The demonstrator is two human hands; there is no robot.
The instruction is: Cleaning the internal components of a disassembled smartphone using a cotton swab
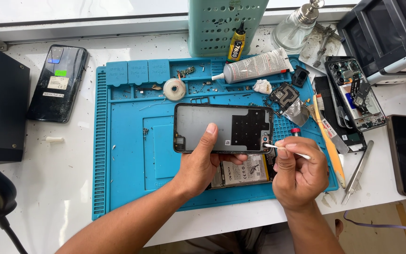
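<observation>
Worktop (48, 188), white and speckled with dark grit, carries a blue rubbery repair mat (128, 160) with ridged edges and small moulded trays. Above the mat's middle the left hand (203, 164) is clamped on a phone back cover (222, 128), a thin rounded rectangle, inner side up, smooth grey with a black textured patch. The right hand (299, 176) is pinched together on a slim white cotton swab (285, 150); its soft tip touches the cover's corner camera opening.
</observation>
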